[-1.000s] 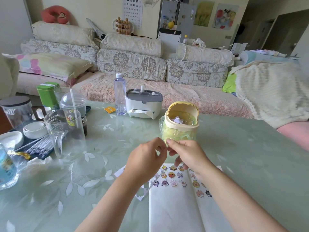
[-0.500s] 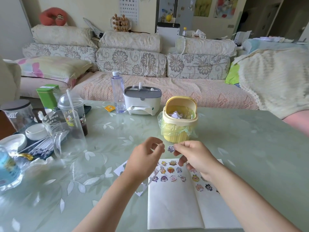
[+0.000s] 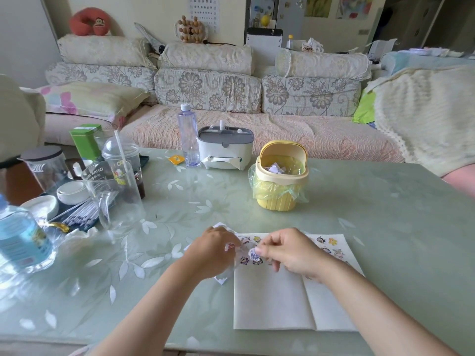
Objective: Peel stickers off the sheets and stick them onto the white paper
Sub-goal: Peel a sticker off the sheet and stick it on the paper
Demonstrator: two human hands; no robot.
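Head view, right hand (image 3: 290,253) pinching sticker (image 3: 254,253), white paper (image 3: 272,299) fold near-to-far

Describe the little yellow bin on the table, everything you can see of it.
The yellow bin is a small, pale plastic tub with a ribbed lower body and an arched hood over its open mouth. A translucent yellow-green liner bag is fitted inside, its loose edge bunched out over the sides. White paper scraps lie in it. It stands upright on the green table, beyond the white paper and right of the grey-topped tissue box, apart from both. Only the table touches it.
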